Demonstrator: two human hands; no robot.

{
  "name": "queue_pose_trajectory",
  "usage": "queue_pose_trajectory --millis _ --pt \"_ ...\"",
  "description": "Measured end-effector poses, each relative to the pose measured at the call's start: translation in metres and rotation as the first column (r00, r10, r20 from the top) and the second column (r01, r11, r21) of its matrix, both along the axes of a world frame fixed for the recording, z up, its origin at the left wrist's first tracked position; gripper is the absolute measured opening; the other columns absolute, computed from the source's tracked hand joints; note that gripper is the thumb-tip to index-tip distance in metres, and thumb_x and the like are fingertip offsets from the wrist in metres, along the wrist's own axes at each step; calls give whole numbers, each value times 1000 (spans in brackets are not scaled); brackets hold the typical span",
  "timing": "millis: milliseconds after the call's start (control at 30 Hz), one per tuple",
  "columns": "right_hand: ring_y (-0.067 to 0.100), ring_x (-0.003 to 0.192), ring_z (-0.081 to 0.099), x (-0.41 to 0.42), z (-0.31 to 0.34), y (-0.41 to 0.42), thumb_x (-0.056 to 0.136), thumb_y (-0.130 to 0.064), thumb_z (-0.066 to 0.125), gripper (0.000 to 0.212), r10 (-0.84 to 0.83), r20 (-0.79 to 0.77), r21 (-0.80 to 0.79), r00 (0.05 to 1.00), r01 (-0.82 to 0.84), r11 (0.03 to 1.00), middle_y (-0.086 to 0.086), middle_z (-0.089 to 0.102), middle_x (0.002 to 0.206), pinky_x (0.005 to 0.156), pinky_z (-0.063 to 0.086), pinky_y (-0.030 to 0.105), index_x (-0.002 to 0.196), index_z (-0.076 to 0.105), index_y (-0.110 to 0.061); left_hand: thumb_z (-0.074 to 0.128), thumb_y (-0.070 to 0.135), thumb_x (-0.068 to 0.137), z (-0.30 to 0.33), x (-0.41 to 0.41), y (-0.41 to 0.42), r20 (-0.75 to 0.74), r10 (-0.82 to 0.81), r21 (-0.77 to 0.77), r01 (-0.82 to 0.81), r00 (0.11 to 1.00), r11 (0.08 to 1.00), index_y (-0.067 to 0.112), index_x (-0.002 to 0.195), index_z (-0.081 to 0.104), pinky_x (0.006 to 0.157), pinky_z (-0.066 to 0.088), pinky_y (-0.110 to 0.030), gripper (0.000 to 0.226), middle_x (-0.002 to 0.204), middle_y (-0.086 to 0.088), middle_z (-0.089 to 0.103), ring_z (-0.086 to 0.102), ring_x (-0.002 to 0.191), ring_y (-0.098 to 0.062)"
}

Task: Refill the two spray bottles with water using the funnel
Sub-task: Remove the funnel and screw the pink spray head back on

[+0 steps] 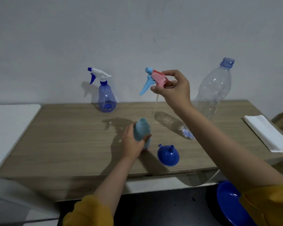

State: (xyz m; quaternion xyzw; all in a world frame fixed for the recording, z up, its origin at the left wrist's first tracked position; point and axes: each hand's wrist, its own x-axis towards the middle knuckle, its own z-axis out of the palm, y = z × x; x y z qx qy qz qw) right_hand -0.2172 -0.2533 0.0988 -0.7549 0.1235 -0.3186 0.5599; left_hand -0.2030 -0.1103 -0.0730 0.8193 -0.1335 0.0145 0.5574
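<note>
My left hand [134, 143] grips a light blue spray bottle body [141, 130] standing on the wooden table [64, 144], its neck uncovered. My right hand [174, 89] holds the pink and light blue spray head [151, 79] lifted well above that bottle, its clear dip tube [155, 103] hanging down. A blue funnel [168, 154] lies upside down on the table just right of the bottle. A second, dark blue translucent spray bottle [106, 95] with a white and blue head stands at the back by the wall. A large clear plastic bottle [213, 88] without a cap stands at the back right.
A folded white cloth [268, 132] lies at the table's right end. A blue bowl [229, 204] sits below the table's front edge at lower right. A white surface [11, 121] adjoins the table on the left. The wall rises right behind the table.
</note>
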Motion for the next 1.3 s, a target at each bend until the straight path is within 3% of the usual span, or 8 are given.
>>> queue_pose_trajectory --millis 167,467,867,967,1100,1200,1300 --pt "19 73 69 1 20 15 64 -20 85 46 -39 103 -46 994 44 998 10 71 82 69 58 28 102 60 -24 80 44 66 -1 0 1 -60 -29 -23 28 998 999 25 130 45 94 44 -35 74 127 1 49 47 114 -14" --pt "9 62 56 -2 9 31 69 -16 84 46 -46 137 -87 990 58 995 2 63 73 61 50 16 108 60 -17 79 47 67 -1 0 2 -53 -47 -35 45 998 998 27 128 47 87 43 -29 71 124 -1 50 49 111 -15" --pt "16 70 62 -10 6 32 69 -18 84 46 -55 172 -120 984 77 990 6 67 79 69 55 22 108 60 -19 80 45 66 -6 3 1 -41 -60 -58 57 997 997 26 128 46 77 50 -18 73 126 0 49 50 111 -14" --pt "22 73 64 -11 3 33 69 -18 84 45 -60 175 -117 983 82 990 7 67 80 70 56 25 107 59 -21 80 42 68 -4 2 1 -41 -65 -59 63 997 996 24 129 46 65 50 -9 72 127 -1 48 49 112 -15" --pt "18 71 62 -11 -19 38 70 -13 83 45 -41 125 -135 991 58 989 5 66 80 67 55 23 108 60 -17 78 50 65 -7 3 2 -6 -39 -56 39 999 998 25 127 47 91 50 -37 73 124 2 52 51 111 -13" --pt "12 74 65 -12 -52 45 70 -11 82 43 1 50 -177 999 8 984 1 68 83 68 55 20 107 60 -16 81 46 64 -5 2 0 -21 -23 -74 22 1000 997 19 126 50 94 48 -39 74 122 1 54 52 111 -13" --pt "0 78 64 -16 -87 50 70 -12 83 42 1 -14 -219 1000 -4 976 -12 66 84 73 53 17 105 61 -19 79 49 62 -7 2 -2 11 -5 -93 6 1000 996 14 125 53 95 47 -41 76 122 -4 57 54 112 -18"
